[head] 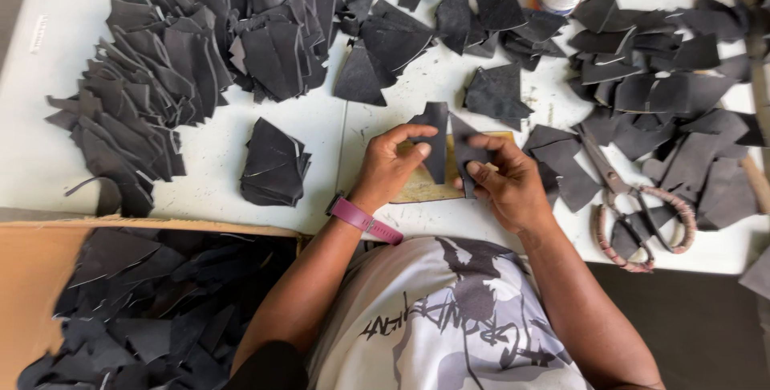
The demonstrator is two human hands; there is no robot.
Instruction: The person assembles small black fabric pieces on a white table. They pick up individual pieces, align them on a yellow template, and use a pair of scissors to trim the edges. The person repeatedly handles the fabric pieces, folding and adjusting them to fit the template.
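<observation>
left hand (391, 164) and right hand (504, 184) each pinch a dark leather piece (437, 143) over the small board (419, 188), edges touching. Loose pinch and they could slide out of line, imo

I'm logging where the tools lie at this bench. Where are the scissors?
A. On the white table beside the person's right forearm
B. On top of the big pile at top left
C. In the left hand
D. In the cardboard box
A: the scissors lie on the white table just outside the right forearm, among dark cut pieces; neither hand holds them.
</observation>
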